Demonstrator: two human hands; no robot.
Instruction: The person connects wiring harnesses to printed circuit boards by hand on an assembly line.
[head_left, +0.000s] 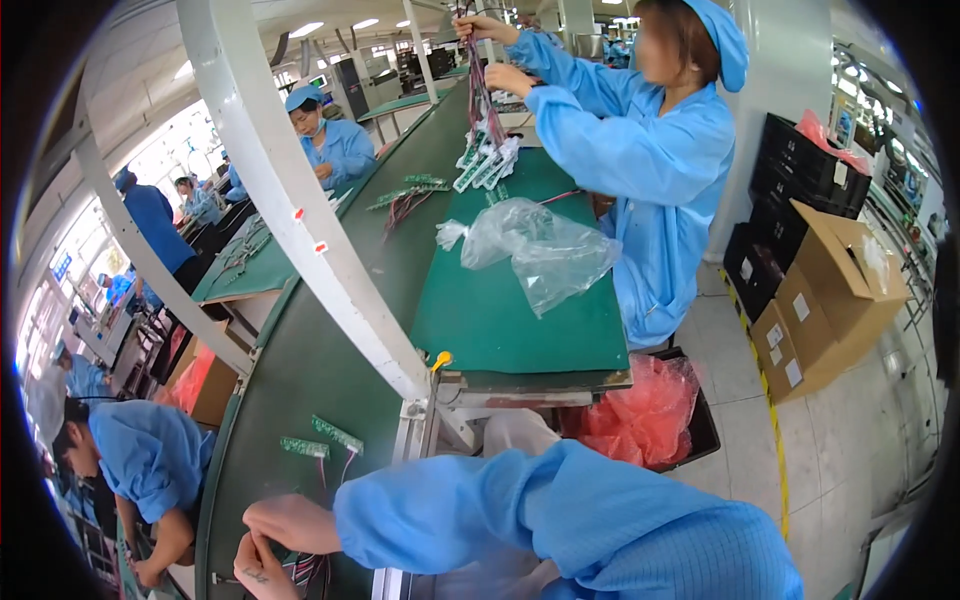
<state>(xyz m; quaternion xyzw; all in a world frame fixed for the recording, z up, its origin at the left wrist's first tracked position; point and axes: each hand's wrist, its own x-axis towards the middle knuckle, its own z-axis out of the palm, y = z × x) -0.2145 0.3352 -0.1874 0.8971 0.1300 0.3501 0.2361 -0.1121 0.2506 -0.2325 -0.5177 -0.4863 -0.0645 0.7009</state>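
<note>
At the lower left, over the green conveyor belt (pixel 330 330), my two hands come together. My right hand (pixel 292 524), in a blue sleeve reaching across from the right, has its fingers closed against my left hand (pixel 262 572). The left one is curled too, partly cut off by the lower edge. Whatever they pinch is hidden. Dark and red wires (pixel 310 572) show just beside and below them. Farther up the belt lie two narrow green circuit boards (pixel 304 447) with thin wires trailing toward me, apart from my hands.
A co-worker (pixel 650 150) holds up a bundle of wired boards (pixel 487 160) over a green-topped table (pixel 510 335) bearing a clear plastic bag (pixel 545 250). A white post (pixel 310 210) rises beside the belt. Another person (pixel 150 460) bends at the left. A bin of red plastic (pixel 640 415) stands below.
</note>
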